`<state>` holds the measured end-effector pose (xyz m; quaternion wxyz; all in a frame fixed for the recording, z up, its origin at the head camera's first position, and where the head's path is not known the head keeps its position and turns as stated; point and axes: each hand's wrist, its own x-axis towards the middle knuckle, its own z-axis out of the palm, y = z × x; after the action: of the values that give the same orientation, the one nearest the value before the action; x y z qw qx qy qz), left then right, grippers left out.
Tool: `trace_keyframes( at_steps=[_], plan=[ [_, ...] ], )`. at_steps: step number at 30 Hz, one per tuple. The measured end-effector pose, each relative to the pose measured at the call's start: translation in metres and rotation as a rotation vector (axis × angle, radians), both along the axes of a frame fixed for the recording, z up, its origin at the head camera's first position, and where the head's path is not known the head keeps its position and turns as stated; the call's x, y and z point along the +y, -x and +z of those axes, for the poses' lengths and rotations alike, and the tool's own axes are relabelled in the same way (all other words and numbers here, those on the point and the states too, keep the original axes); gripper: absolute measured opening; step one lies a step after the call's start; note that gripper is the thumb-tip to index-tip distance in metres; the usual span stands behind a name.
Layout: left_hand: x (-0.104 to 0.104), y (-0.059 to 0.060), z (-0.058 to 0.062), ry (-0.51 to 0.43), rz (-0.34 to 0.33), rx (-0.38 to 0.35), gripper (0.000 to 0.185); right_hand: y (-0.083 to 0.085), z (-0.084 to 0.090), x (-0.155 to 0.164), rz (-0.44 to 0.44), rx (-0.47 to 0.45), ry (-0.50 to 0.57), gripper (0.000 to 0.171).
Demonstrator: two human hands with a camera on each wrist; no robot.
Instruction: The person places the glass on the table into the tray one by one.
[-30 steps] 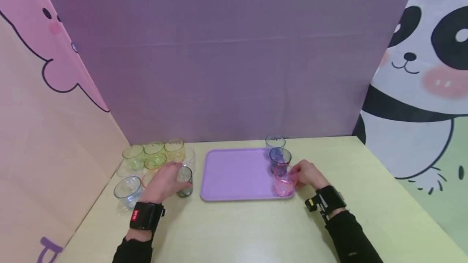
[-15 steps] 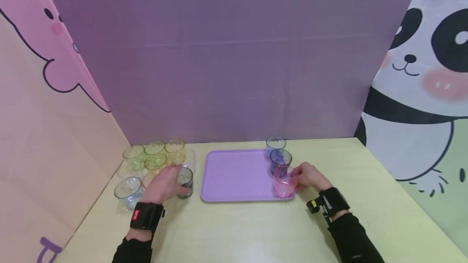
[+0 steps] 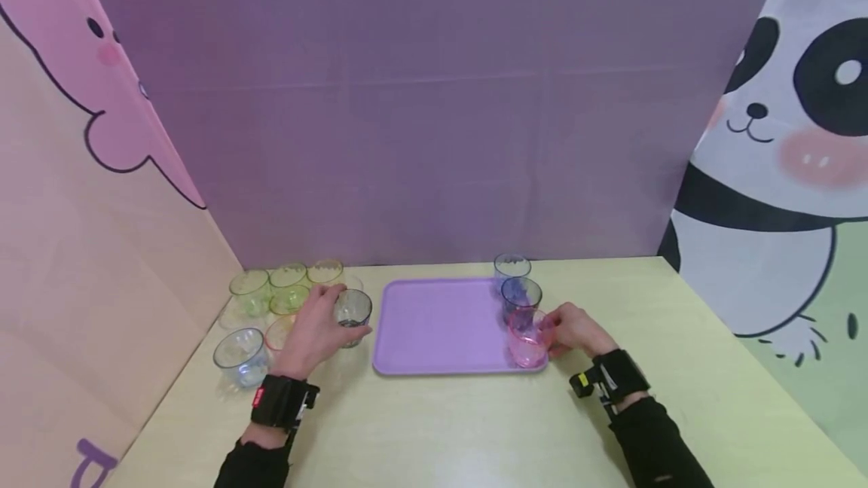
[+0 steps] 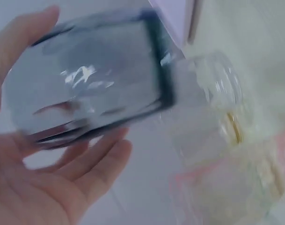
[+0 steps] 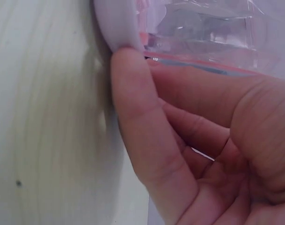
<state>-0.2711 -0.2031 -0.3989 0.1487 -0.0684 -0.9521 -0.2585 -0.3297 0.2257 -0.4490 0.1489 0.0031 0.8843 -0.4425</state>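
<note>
My left hand (image 3: 317, 331) has lifted the grey glass (image 3: 353, 309) off the surface — a second ago it stood low beside the tray's near-left corner, and now it rides higher, fingers and thumb curled round its side, just left of the purple tray (image 3: 434, 326). The left wrist view shows the same glass (image 4: 91, 79) lying tilted across my palm, blurred. So that glass is in the air and free to travel; it has not crossed the tray's rim.

My right hand (image 3: 572, 328) has hardly moved: it stays cupped on the pink glass (image 3: 527, 338), which stands at the tray's near-right corner. In the right wrist view my thumb (image 5: 142, 126) touches the tray's edge (image 5: 115, 28) with the pink glass's base just above it.

Behind the pink glass stand a dark blue glass (image 3: 520, 294) and a paler blue one (image 3: 511, 265), in a row along the tray's right side. To the left of my lifted glass crowd the others — green glasses (image 3: 268, 288), a yellow one (image 3: 324, 271), a pale blue one (image 3: 238, 352) nearer me, and a pinkish one (image 3: 279, 331) partly hidden by my hand. They stand close together, so my wrist has little room on that side; the middle of the tray lies bare.
</note>
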Motion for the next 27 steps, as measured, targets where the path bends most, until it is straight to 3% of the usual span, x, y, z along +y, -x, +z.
trace_keyframes(
  at_steps=[9, 14, 18, 21, 27],
  plan=[
    [0.020, 0.004, -0.003, -0.248, 0.004, 0.107, 0.095, 0.001, -0.003, 0.000, 0.009, 0.006, -0.002, 0.018],
    [0.033, 0.005, -0.007, -0.300, 0.021, 0.128, 0.095, 0.001, -0.002, 0.000, 0.010, 0.007, -0.003, 0.022],
    [0.044, 0.006, -0.010, -0.357, -0.012, 0.133, 0.088, 0.001, 0.001, 0.000, 0.013, 0.000, 0.006, 0.024],
    [0.053, 0.009, -0.012, -0.443, -0.061, 0.109, 0.086, 0.001, 0.002, -0.001, 0.020, 0.001, 0.002, 0.025],
    [0.070, 0.015, -0.008, -0.652, -0.152, -0.030, 0.082, 0.001, 0.000, -0.001, 0.007, -0.004, 0.002, 0.026]
  ],
)
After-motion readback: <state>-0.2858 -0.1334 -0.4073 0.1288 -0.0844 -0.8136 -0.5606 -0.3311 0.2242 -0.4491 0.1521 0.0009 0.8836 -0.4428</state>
